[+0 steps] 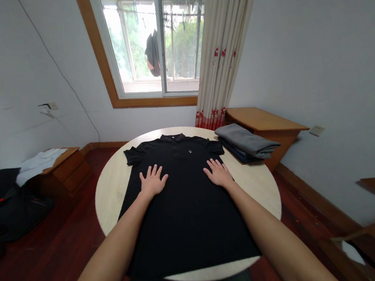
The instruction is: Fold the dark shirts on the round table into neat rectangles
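Observation:
A black short-sleeved polo shirt (190, 214) lies spread flat, front side up, on a round pale wooden table (110, 195). Its collar points to the window and its hem reaches the table's near edge. My left hand (153, 181) rests palm down on the left part of the shirt's chest, fingers spread. On the right part, below the small white chest logo, my right hand (218, 172) lies flat with its fingers apart. Neither hand holds anything.
Folded grey and dark clothes (246, 139) are stacked at the table's right edge. Behind them stands a wooden desk (264, 118). A small cabinet (68, 170) with a white cloth and a black bag (12, 208) are at the left. A curtain (222, 54) hangs beside the window.

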Demonstrator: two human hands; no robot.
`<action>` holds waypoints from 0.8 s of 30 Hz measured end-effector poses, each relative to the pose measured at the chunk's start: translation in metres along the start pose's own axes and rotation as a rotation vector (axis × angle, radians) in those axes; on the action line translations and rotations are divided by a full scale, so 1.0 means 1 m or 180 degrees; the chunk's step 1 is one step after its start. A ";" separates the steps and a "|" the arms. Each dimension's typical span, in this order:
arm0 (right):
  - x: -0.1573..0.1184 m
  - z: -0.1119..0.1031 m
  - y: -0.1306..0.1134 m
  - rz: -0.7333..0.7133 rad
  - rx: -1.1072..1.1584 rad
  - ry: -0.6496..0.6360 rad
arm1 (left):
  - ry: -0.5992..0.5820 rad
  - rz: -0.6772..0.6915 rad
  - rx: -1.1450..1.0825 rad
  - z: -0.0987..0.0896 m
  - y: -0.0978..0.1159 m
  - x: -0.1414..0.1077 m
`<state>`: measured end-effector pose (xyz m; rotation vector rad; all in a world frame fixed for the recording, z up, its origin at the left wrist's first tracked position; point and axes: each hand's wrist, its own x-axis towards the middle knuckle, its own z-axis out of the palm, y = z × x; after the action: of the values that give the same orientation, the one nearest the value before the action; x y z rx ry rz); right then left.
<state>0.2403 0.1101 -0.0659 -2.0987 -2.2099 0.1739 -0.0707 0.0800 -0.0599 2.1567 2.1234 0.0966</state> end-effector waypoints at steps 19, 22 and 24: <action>0.112 -0.001 -0.080 -0.0325 0.0253 -0.0129 | -0.0011 0.0073 0.0002 -0.007 0.003 0.126; 0.132 -0.002 -0.088 -0.0413 0.0252 -0.0084 | 0.0032 0.0352 0.0046 -0.006 0.010 0.145; 0.147 -0.002 -0.096 -0.0616 0.0262 -0.0132 | 0.0035 0.0551 0.0015 -0.003 0.021 0.159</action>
<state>0.1376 0.2521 -0.0525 -1.8433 -2.3689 0.2908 -0.0479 0.2385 -0.0596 2.3442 1.9401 0.1187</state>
